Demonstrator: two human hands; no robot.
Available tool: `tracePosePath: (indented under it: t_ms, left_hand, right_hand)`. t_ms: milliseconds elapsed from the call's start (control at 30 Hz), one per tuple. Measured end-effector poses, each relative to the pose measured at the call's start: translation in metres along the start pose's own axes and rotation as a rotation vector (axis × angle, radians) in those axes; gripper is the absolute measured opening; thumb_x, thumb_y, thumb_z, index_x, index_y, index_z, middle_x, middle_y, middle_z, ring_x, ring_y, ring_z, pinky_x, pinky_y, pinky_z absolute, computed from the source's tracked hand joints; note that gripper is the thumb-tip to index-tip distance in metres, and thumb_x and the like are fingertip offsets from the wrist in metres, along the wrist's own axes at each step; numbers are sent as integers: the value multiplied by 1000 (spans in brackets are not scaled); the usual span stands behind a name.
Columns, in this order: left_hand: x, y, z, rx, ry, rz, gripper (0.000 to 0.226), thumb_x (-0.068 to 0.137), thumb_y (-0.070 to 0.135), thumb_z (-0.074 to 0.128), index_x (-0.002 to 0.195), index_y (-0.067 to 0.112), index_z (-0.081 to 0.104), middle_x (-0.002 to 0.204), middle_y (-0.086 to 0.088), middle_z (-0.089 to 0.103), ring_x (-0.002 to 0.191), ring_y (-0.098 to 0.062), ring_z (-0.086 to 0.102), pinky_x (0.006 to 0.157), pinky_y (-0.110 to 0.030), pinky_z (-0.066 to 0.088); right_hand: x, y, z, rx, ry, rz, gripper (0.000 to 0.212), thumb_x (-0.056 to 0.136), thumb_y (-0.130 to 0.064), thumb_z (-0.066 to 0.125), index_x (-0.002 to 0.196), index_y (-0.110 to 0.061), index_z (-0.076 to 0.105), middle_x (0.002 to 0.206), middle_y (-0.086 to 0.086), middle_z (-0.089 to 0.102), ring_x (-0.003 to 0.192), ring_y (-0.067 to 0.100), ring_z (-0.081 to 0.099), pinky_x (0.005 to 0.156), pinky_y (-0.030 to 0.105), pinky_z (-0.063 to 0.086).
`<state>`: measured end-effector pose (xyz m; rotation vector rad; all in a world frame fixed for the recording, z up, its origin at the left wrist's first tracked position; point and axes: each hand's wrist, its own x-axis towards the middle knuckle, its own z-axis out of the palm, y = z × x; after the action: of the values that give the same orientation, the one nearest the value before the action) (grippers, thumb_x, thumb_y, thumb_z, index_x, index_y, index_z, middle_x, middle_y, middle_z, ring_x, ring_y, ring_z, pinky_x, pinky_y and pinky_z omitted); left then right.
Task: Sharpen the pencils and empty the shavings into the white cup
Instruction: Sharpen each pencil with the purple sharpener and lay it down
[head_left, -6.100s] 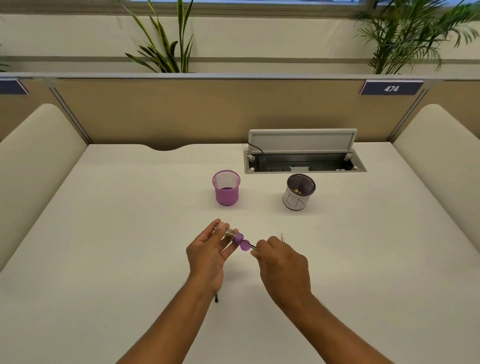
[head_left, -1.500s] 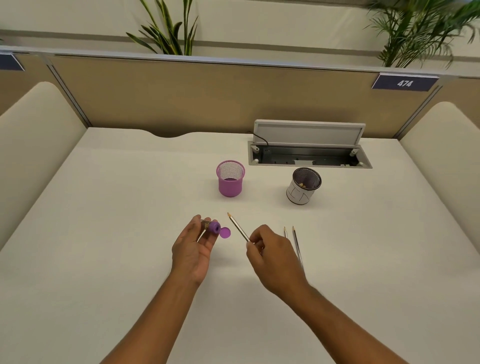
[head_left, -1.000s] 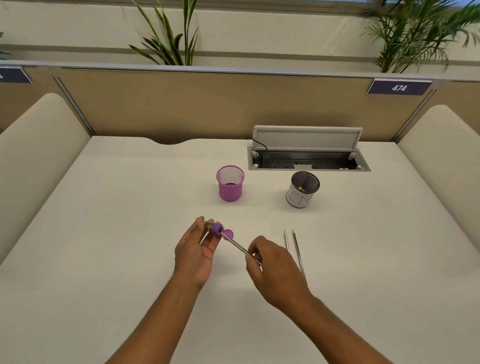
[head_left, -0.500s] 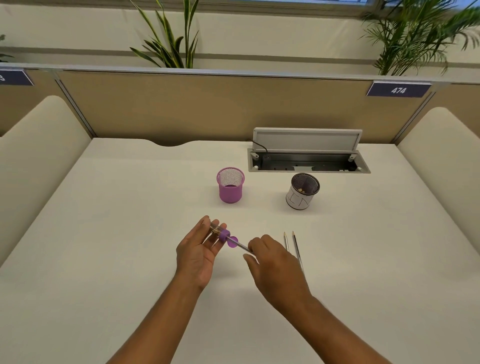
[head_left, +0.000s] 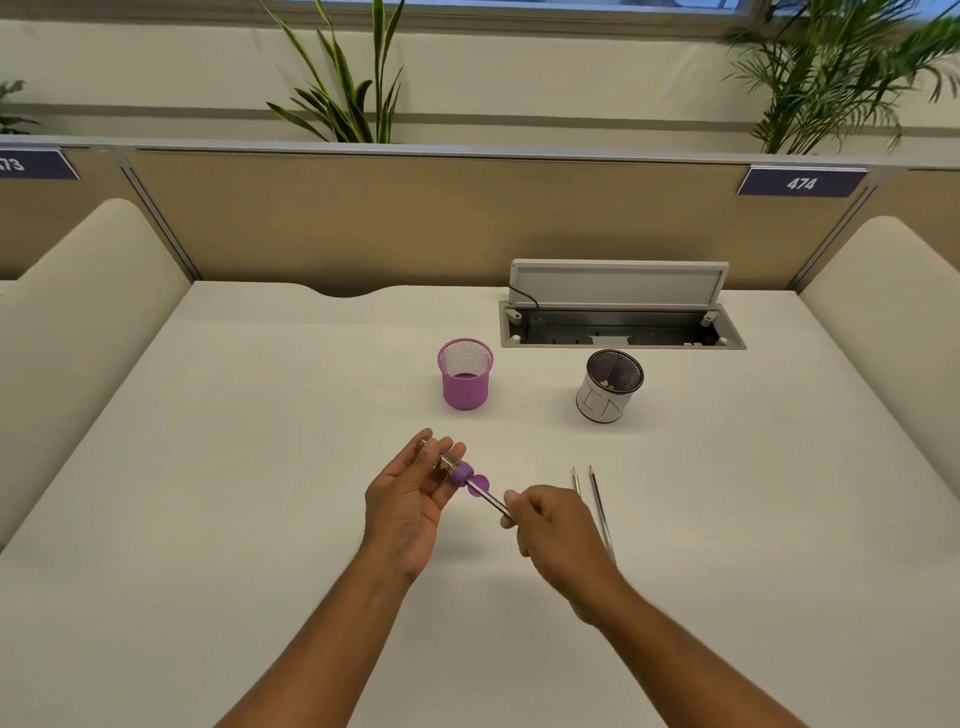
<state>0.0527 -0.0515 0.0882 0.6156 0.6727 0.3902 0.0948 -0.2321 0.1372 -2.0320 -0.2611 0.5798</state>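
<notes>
1. Left hand (head_left: 410, 499) fingers pinch a purple-capped sharpener (head_left: 453, 469) above the table (head_left: 260, 467); right hand (head_left: 550, 525) fingers pinch a pencil (head_left: 491, 499) inserted in it.
2. Two pencils (head_left: 597, 499) lie beside the right hand; white cup (head_left: 605, 392) stands beyond.

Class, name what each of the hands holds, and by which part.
Left hand: the sharpener, by its clear body. Right hand: a pencil, mid-shaft, tip in the sharpener.

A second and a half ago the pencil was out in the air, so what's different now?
The right hand has pushed its pencil tip-first into the purple sharpener, which the left hand still holds. The two pencils on the desk, the purple cup and the white cup have stayed put.
</notes>
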Motion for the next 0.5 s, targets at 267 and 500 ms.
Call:
tracePosePath:
  t_ms: [267,500]
  left_hand:
    - [0,-1,8,41,28,3,51,78,17,82,126,8,70,114,-18,81,103,-38,80,74,-42,68]
    - [0,-2,6,48,52,7,42,85,15,80,126,9,70,113,-17,82,101,-37,81,71,-39,67]
  right_hand:
    - [-6,13,2,-871,369,-706,23,86,-21,79,78,-18,58,65,-4,53,52,15,40,43,25,27]
    - [-1,11,5,-662,232,-507,28,95,-31,70,73,-17,60,59,-5,55,51,17,43,46,29,31]
